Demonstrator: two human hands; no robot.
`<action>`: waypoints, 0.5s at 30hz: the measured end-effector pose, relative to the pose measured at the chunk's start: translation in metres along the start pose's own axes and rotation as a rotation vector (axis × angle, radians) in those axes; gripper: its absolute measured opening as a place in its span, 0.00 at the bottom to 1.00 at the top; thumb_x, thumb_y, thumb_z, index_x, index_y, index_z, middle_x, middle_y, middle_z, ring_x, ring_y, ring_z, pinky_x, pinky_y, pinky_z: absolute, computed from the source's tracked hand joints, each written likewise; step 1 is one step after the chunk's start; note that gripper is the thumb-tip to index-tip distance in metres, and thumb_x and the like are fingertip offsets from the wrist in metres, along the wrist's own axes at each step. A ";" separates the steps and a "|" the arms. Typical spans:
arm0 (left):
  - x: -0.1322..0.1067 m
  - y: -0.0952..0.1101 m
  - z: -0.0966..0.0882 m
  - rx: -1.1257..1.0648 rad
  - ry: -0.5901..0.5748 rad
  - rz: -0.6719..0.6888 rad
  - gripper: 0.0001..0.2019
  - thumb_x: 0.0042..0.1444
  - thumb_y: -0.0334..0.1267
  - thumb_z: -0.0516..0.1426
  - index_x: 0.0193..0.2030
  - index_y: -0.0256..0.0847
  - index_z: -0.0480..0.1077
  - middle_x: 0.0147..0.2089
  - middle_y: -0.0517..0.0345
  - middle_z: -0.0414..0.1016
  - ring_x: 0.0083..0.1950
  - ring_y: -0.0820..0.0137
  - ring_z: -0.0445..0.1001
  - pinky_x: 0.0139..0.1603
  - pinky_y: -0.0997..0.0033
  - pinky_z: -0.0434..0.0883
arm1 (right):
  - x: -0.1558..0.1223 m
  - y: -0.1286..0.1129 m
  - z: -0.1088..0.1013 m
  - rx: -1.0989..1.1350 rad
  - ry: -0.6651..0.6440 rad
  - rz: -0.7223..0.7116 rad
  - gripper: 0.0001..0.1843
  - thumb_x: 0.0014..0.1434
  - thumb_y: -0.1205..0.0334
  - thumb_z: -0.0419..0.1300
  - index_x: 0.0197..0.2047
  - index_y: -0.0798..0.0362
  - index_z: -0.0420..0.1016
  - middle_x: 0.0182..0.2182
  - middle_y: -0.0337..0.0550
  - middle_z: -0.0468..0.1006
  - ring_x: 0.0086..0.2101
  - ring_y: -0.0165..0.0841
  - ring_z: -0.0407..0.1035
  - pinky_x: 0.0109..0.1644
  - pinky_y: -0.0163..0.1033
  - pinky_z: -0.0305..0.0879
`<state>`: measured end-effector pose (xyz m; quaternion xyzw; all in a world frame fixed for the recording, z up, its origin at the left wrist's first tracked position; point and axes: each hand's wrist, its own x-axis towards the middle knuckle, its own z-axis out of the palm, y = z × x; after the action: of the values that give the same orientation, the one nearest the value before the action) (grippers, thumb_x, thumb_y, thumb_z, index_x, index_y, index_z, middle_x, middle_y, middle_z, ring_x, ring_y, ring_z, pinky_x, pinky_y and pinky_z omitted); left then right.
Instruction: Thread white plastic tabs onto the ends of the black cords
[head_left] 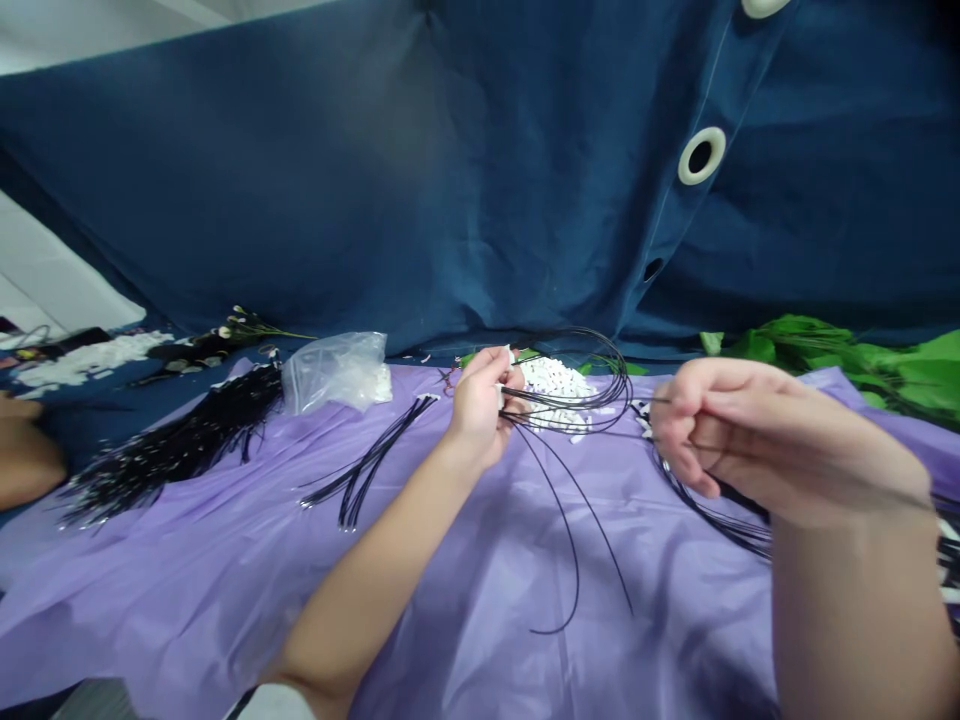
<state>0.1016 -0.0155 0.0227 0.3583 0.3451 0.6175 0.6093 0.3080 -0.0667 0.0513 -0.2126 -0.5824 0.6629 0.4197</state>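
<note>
My left hand (pixel 480 405), near the middle, is closed on a bundle of thin black wires (pixel 611 400) with small white connectors at their ends. The wires loop out to the right, and two loose ends hang down over the purple sheet (pixel 480 590). To the right, my right hand (pixel 739 425) is raised, slightly blurred, its fingers pinched on one black wire that runs back across the palm. Small white connectors (pixel 559 380) lie heaped just behind the looped wires. Below my right hand, another bundle of black wires (pixel 720 520) lies on the sheet, partly hidden by my forearm.
At left lie a small black wire bundle (pixel 367 465), a large wire pile (pixel 187 435) and a clear plastic bag (pixel 337 372). Another person's arm (pixel 26 450) shows at the left edge. Green leaves (pixel 832 355) lie at back right, before a blue curtain (pixel 450 180).
</note>
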 end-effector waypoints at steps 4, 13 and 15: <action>0.000 -0.002 0.000 0.007 -0.007 0.010 0.07 0.62 0.35 0.52 0.32 0.40 0.57 0.18 0.70 0.51 0.12 0.83 0.47 0.15 0.82 0.46 | 0.001 0.001 -0.007 0.007 0.215 -0.140 0.09 0.53 0.56 0.69 0.39 0.43 0.79 0.32 0.39 0.78 0.25 0.29 0.71 0.23 0.32 0.66; -0.003 0.001 0.001 0.004 -0.031 0.029 0.08 0.62 0.37 0.52 0.33 0.41 0.56 0.18 0.70 0.52 0.13 0.84 0.46 0.15 0.84 0.46 | -0.004 -0.015 -0.010 -0.366 0.559 -0.614 0.23 0.70 0.47 0.42 0.37 0.37 0.78 0.26 0.36 0.49 0.24 0.24 0.55 0.23 0.32 0.53; -0.005 0.000 0.002 0.013 -0.050 0.036 0.08 0.63 0.38 0.51 0.33 0.41 0.56 0.18 0.70 0.52 0.14 0.84 0.46 0.15 0.85 0.48 | -0.005 -0.014 -0.004 -0.350 0.561 -0.618 0.19 0.69 0.48 0.46 0.40 0.37 0.78 0.25 0.35 0.49 0.22 0.23 0.53 0.21 0.31 0.51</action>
<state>0.1037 -0.0206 0.0239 0.3836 0.3272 0.6171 0.6041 0.3183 -0.0683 0.0631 -0.2680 -0.5857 0.3146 0.6973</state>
